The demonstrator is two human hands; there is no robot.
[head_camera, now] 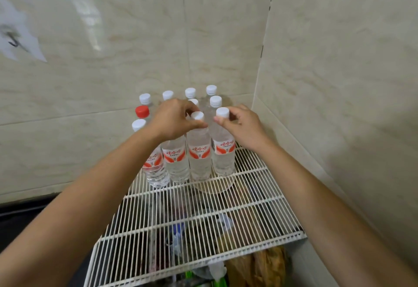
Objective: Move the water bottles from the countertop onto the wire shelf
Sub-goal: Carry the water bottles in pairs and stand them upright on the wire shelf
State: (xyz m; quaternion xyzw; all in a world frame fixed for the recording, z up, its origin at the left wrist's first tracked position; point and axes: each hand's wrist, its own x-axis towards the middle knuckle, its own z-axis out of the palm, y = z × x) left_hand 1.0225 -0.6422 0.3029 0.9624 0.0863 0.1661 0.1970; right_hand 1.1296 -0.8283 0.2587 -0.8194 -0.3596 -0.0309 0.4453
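Several clear water bottles with red-and-white labels stand in rows at the back of the white wire shelf (226, 207). Most have white caps; one at the left has a red cap (142, 111). My left hand (174, 120) grips the neck of a front-row bottle (199, 155), thumb and fingers around it just below the white cap. My right hand (243, 126) pinches the neck of the front right bottle (224, 153) under its cap. Both bottles stand upright on the shelf. The countertop is not clearly in view.
Tiled walls (328, 72) close the corner behind and to the right of the shelf. Bags and clutter (260, 264) lie under the shelf wires. The shelf's front half holds nothing. A dark surface (22, 214) lies at the lower left.
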